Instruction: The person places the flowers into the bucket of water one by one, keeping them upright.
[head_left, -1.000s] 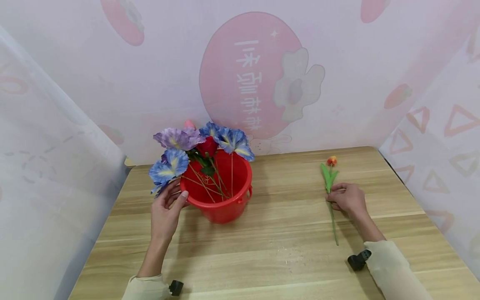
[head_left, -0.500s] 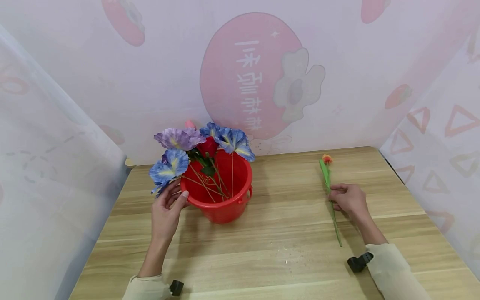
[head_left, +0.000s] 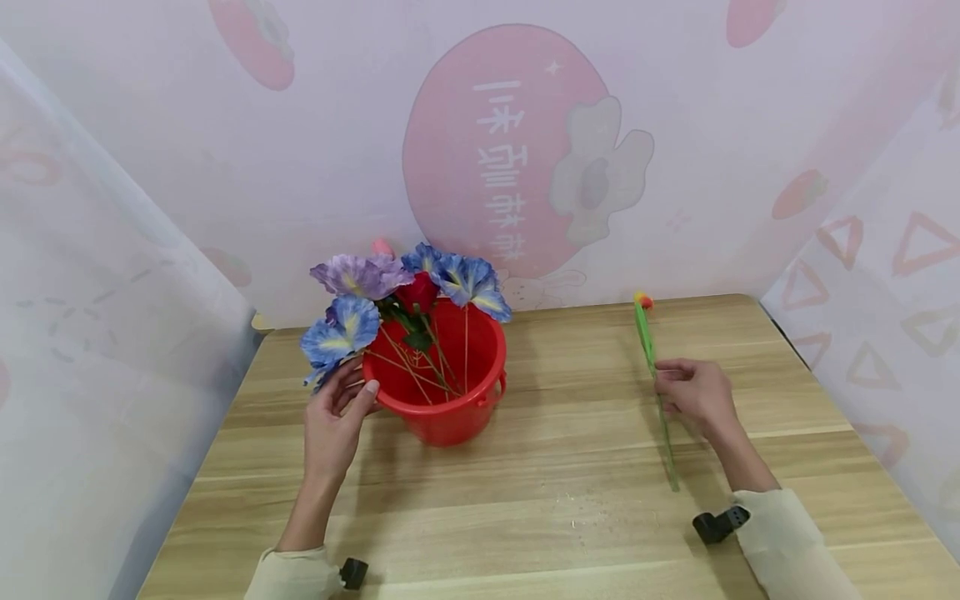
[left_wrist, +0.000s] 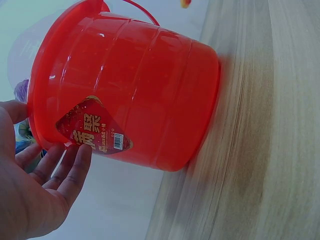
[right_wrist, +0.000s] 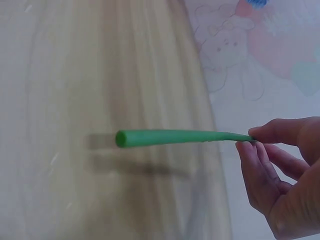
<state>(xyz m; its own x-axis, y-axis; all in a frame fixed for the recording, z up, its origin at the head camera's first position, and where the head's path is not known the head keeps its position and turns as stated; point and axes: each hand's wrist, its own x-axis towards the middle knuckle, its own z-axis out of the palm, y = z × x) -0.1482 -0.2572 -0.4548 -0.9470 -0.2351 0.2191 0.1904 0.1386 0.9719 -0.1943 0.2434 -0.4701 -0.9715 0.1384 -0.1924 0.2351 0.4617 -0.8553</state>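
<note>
On the left of the table stands a red plastic bucket (head_left: pixel 448 427) with artificial flowers in it. My left hand (head_left: pixel 332 433) grips its left rim, thumb over the edge and fingers against the outer wall below, by a diamond-shaped label (left_wrist: pixel 95 127). Blue irises (head_left: pixel 471 283), a purple iris (head_left: pixel 360 275) and a red rose (head_left: pixel 418 292) lean out over the rim. Off to the right, my right hand (head_left: pixel 697 392) pinches an artificial tulip (head_left: pixel 645 329) by its green stem. Its orange and yellow bloom points to the back; the cut stem end (right_wrist: pixel 121 139) faces the right wrist camera.
A wooden table (head_left: pixel 525 517) carries all of this, with tiny bright specks near its front middle. Pale printed sheets (head_left: pixel 690 100) hang behind and at both sides. The bucket's handle (head_left: pixel 502 385) hangs at its right side.
The tulip has turned in my right fingers, its bloom shifting left and toward the back as it rises. My left hand stays on the bucket, which has not moved.
</note>
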